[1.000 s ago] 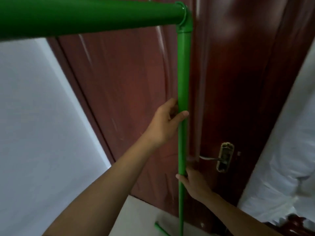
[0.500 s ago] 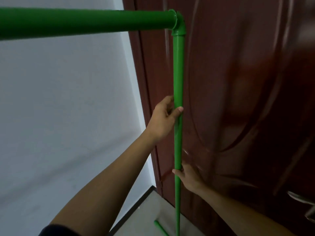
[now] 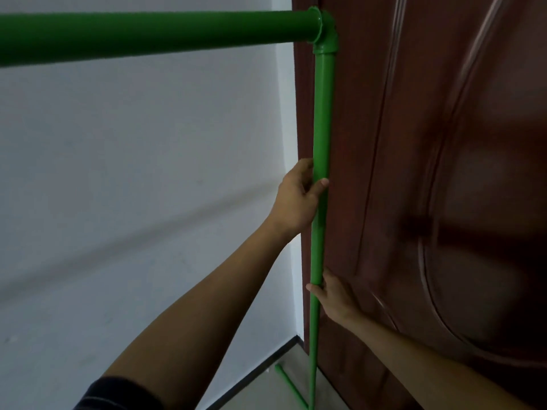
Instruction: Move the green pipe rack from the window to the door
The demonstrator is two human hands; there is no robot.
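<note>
The green pipe rack (image 3: 322, 119) stands upright against the dark red wooden door (image 3: 444, 173). Its top bar runs in from the left edge to an elbow joint, and its upright post drops to a foot on the floor. My left hand (image 3: 297, 199) is wrapped around the post at mid-height, thumb across the front. Lower down, my right hand (image 3: 334, 297) grips the same post from the door side, fingers partly hidden behind the pipe.
A white wall (image 3: 133, 187) fills the left half and meets the door frame in a corner. A dark skirting strip (image 3: 266, 362) runs along the pale floor (image 3: 266, 392). The rack's foot pipe (image 3: 290, 386) lies on the floor by the door.
My view has swung left: the door handle has left the frame and the white wall now fills the left side. Both hands have kept their grip on the upright post.
</note>
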